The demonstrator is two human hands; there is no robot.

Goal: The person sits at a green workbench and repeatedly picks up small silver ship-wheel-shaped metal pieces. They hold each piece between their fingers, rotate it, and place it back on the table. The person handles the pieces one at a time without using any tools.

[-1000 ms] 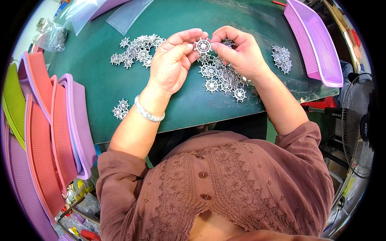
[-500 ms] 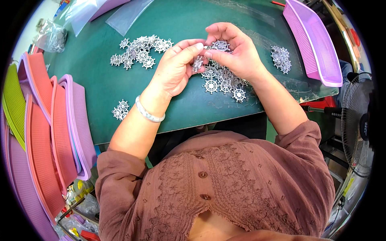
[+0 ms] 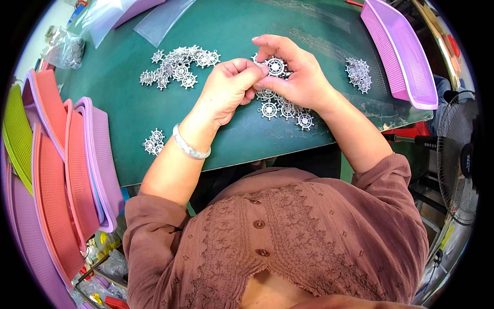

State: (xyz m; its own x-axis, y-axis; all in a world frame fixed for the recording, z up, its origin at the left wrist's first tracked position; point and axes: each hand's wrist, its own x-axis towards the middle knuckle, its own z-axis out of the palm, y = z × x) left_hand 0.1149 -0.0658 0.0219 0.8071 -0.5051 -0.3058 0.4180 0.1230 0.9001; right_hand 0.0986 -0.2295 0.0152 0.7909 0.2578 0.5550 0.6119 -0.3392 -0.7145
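On the green mat (image 3: 123, 113) lie silver ship-wheel charms in several piles. My right hand (image 3: 296, 72) pinches one wheel charm (image 3: 276, 66) between thumb and fingers above the middle pile (image 3: 285, 109). My left hand (image 3: 229, 87), with a pale bangle on its wrist, is closed and its fingertips meet the right hand's at that charm. A larger pile (image 3: 177, 67) lies to the left of my hands, a small stack (image 3: 359, 74) to the right, and a few charms (image 3: 154, 142) sit near the front left edge.
Stacked pink, orange, purple and green mesh trays (image 3: 56, 170) stand at the left. A purple tray (image 3: 399, 49) sits at the right edge of the table. Clear plastic bags (image 3: 110, 13) lie at the back left. A fan (image 3: 460, 154) stands to the right.
My hands have drawn together and shifted slightly; the wheel charm, earlier between both hands' fingertips, now sits in the right hand's pinch with the left fingers curled beside it.
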